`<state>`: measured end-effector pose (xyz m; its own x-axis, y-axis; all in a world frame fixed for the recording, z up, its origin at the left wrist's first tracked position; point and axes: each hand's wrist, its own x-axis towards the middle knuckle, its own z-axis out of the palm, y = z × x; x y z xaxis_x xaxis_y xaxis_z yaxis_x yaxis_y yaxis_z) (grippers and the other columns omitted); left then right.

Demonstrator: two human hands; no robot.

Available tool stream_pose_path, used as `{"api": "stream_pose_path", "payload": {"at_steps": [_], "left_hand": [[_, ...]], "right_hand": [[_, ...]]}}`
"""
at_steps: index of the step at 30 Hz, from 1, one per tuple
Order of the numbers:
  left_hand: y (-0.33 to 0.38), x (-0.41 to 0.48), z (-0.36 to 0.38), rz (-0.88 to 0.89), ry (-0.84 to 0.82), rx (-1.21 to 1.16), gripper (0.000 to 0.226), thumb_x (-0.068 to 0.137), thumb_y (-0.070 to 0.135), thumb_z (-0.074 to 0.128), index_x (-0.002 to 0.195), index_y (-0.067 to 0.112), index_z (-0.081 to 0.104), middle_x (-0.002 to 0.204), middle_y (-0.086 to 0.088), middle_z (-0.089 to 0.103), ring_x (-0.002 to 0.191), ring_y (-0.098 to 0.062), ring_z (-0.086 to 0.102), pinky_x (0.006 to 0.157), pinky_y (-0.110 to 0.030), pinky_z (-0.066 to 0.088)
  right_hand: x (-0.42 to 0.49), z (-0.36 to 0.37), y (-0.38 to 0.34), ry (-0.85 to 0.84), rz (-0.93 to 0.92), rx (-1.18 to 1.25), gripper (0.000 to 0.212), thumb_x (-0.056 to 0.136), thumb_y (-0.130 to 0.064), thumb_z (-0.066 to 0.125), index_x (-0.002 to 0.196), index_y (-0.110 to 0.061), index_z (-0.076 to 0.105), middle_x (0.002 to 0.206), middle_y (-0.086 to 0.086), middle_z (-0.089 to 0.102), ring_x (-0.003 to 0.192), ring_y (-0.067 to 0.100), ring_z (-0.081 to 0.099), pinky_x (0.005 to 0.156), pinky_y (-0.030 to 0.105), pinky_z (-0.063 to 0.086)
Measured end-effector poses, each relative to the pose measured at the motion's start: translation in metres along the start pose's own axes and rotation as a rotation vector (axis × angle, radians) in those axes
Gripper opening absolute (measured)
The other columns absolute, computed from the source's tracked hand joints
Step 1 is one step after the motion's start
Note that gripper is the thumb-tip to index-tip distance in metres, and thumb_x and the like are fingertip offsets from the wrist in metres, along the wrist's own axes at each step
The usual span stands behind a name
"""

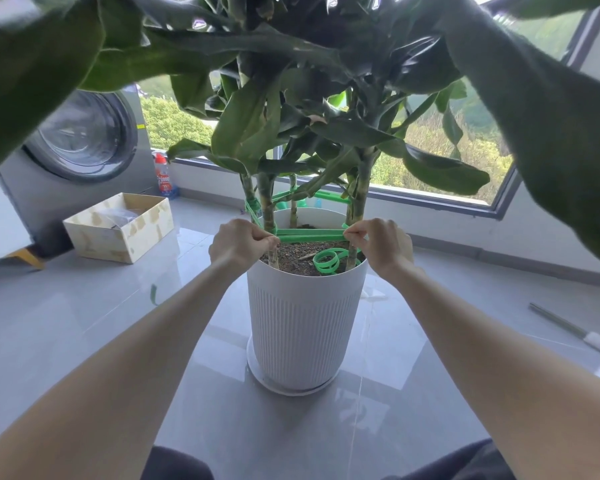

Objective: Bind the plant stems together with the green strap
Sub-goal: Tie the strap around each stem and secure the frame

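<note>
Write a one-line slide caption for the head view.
Left hand and right hand pinch a green strap taut between two plant stems in a white ribbed pot.

I'm seeing the green strap (310, 234) as smooth, matt plastic, flat and flexible. The pot (305, 323) is white plastic, matt, with fine ribs down its wall. The soil (291, 259) in it looks dark, rough and crumbly. The leaves (243, 126) read waxy with a slight sheen. The floor (66, 299) is grey tile, highly glossy and mirroring the light. The box (146, 230) looks like pale bare wood.
</note>
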<state>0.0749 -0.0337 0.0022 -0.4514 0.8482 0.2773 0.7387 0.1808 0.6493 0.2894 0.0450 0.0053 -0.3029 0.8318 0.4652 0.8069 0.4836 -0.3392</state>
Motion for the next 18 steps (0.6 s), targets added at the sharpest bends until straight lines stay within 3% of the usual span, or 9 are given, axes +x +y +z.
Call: {"api": "stream_pose_path", "payload": {"at_steps": [4,9,15,18], "left_hand": [[0.0033,-0.0043,-0.0025,0.005,0.075,0.100,0.028,0.083,0.041,0.069,0.076,0.015,0.077,0.076,-0.007,0.072,0.072,-0.025,0.061,0.052,-0.025,0.035],[0.0026,-0.0051,-0.0043,-0.010,0.095,0.141,0.031,0.082,0.042,0.069,0.074,0.013,0.076,0.069,-0.007,0.068,0.067,-0.026,0.058,0.054,-0.026,0.034],[0.0006,-0.0041,-0.0048,-0.022,0.070,0.144,0.031,0.082,0.042,0.069,0.074,0.012,0.075,0.066,-0.006,0.066,0.063,-0.025,0.056,0.049,-0.024,0.030],[0.0006,-0.0038,-0.0049,-0.014,0.068,0.142,0.030,0.082,0.042,0.069,0.076,0.014,0.076,0.068,-0.006,0.068,0.066,-0.025,0.058,0.050,-0.024,0.031]], "right_hand": [[0.0013,0.0017,0.0001,0.000,-0.012,-0.065,0.020,0.093,-0.022,0.057,0.090,-0.011,0.075,0.090,0.006,0.073,0.083,0.027,0.064,0.065,0.032,0.046],[0.0004,0.0029,-0.0021,0.004,-0.004,-0.060,0.021,0.092,-0.018,0.056,0.087,-0.010,0.075,0.089,0.006,0.073,0.082,0.027,0.065,0.067,0.033,0.050],[0.0005,-0.0015,-0.0041,-0.041,-0.032,0.026,0.017,0.089,-0.024,0.065,0.103,-0.022,0.075,0.097,0.001,0.074,0.090,0.025,0.065,0.067,0.030,0.046],[0.0031,-0.0005,-0.0051,-0.025,-0.045,-0.011,0.015,0.088,-0.018,0.064,0.093,-0.009,0.075,0.092,0.009,0.074,0.086,0.031,0.066,0.068,0.038,0.054]]}}
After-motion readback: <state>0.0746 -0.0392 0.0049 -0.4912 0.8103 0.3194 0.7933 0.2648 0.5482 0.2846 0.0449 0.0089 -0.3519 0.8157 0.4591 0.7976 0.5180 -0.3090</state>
